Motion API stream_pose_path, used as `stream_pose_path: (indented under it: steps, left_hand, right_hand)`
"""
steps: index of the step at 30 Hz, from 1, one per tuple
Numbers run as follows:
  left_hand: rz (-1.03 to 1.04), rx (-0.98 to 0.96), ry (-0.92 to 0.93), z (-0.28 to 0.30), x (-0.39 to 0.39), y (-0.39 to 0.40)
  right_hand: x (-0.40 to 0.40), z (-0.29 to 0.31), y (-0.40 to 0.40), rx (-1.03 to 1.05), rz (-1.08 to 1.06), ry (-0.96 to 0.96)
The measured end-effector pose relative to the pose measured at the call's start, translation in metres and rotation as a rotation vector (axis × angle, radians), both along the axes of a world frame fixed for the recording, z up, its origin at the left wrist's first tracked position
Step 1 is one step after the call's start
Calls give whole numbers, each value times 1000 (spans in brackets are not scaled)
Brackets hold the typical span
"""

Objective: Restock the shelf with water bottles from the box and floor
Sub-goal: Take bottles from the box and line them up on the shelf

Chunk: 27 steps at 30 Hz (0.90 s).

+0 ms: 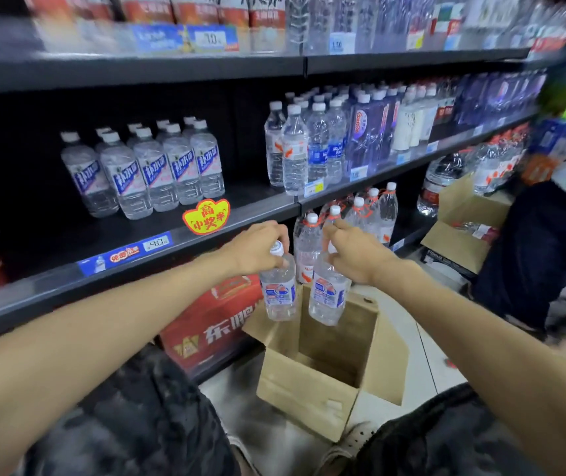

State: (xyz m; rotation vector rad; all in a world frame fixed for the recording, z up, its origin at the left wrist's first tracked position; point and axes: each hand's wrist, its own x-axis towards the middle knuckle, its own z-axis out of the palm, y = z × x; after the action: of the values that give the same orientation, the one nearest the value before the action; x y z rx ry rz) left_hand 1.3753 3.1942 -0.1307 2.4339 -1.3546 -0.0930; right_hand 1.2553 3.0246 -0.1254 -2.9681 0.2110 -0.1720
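Observation:
My left hand grips a clear water bottle by its white cap. My right hand holds a second matching bottle by the neck. Both bottles hang upright above an open cardboard box on the floor, whose inside looks bare. The middle black shelf carries several blue-labelled water bottles at the left, with dark bare space in front of and around them.
A red carton stands under the shelf, left of the box. Handled large bottles fill the lower shelf behind my hands. More bottles crowd the shelf's right part. A second open box and another person are at right.

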Motion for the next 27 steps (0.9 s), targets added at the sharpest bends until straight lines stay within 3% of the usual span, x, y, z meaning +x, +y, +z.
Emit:
stream_pose_path:
  steps: [11,17,27]
  left_hand:
    - [73,-88,-203,91,9,92]
    - [135,-163,-316,122,22,140]
    - [253,-108,-481,147,58,206]
  right_hand:
    - [18,85,54,-78,158,-161]
    - [40,124,88,-93,247,-303]
    - [94,148,135,-98,353,-478]
